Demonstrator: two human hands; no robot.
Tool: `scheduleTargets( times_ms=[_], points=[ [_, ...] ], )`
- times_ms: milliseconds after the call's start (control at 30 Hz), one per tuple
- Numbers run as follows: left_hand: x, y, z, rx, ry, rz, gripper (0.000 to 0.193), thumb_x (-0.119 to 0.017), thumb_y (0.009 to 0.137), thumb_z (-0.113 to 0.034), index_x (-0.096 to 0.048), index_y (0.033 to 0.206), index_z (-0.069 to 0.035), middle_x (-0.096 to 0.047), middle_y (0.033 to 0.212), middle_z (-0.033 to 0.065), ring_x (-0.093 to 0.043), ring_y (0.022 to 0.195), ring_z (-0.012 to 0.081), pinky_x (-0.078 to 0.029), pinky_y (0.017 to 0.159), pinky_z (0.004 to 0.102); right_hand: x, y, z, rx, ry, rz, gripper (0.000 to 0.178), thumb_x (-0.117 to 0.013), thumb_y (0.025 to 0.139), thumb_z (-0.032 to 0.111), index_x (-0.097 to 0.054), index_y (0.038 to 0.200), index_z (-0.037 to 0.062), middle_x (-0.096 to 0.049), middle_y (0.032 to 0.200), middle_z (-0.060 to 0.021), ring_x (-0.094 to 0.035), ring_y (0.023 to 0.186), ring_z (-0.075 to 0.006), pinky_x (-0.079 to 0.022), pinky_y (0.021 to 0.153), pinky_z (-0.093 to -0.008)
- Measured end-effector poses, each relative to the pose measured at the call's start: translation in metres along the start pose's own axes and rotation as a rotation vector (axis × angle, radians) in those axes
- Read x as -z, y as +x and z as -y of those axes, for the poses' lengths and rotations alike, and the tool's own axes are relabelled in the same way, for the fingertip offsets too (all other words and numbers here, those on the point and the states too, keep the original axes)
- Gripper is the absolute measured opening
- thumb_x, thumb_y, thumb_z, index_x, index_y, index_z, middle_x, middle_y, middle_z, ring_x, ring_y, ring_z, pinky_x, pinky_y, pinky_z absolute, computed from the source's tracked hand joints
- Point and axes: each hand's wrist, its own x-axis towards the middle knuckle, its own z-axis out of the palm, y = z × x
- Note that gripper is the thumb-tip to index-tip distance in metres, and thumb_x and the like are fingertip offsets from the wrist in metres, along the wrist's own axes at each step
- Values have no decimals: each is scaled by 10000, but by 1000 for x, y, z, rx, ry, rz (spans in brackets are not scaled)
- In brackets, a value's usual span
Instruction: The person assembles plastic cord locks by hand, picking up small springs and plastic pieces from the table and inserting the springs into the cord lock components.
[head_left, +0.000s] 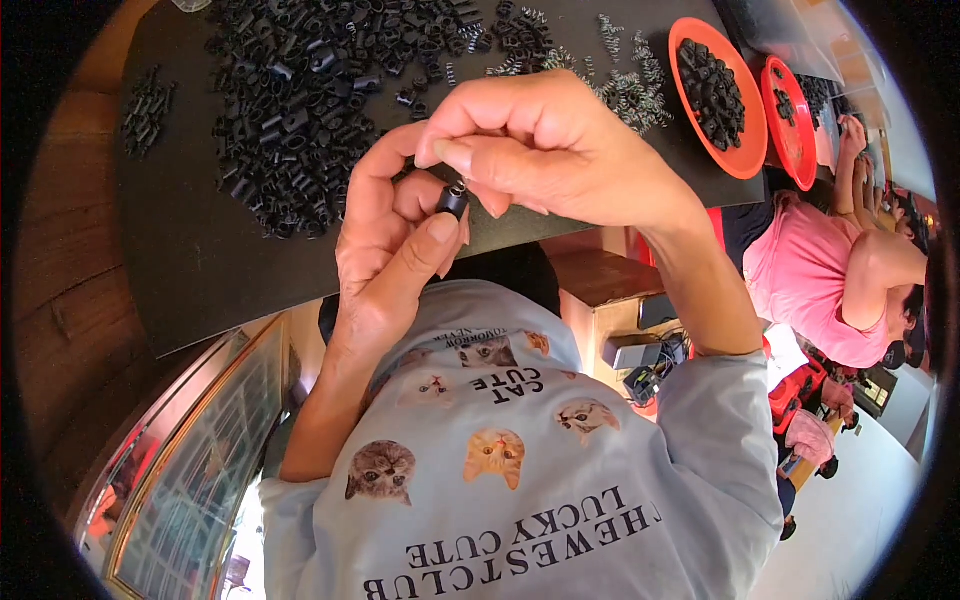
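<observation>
My left hand is closed, holding a small black plastic barrel upright between thumb and fingers. A thin metal spring shows at the barrel's upper end. Just above it, my right hand has its thumb and forefinger pinched together, with the other fingers curled beside the barrel. Whatever lies in that pinch is hidden. Both hands are held over the near edge of the dark table.
A big heap of black plastic parts covers the table's far left-centre, with a small pile of thin black pieces left of it. Loose springs lie right. Beyond are an orange bowl of black parts, a red dish and a person in pink.
</observation>
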Motion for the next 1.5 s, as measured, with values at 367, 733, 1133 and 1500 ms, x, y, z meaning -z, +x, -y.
scheduleTargets(
  times_ms=[367,733,1133,1500],
  points=[
    [2,-1,0,-56,-50,-13,470,-539,950,-61,-363,1383,-18,-585,881,40,-487,639,59,-372,541,180,2,-10,-2,131,-118,-109,109,-530,915,60,-589,956,-23,-610,750,-60,-583,649,-114,-469,556,-271],
    [-8,1,-14,46,-104,-219,206,-534,962,-98,-551,1127,24,-646,945,86,-581,701,90,-475,626,217,-10,-23,4,113,39,-157,64,-522,910,3,-539,965,-26,-577,745,-37,-581,694,-99,-486,637,-259],
    [-2,4,-17,117,57,-175,209,-569,924,-48,-579,1125,7,-606,819,25,-527,628,77,-403,534,199,-14,-9,-21,262,-282,-211,96,-558,927,15,-594,1016,9,-580,789,-5,-547,674,-59,-433,585,-209],
    [-2,6,-24,82,220,-157,167,-563,959,-107,-607,1044,29,-639,855,49,-591,686,83,-481,561,197,-15,-3,-18,313,-373,-211,82,-575,902,-11,-575,984,-7,-578,786,-15,-552,670,-82,-453,609,-226]
  ],
)
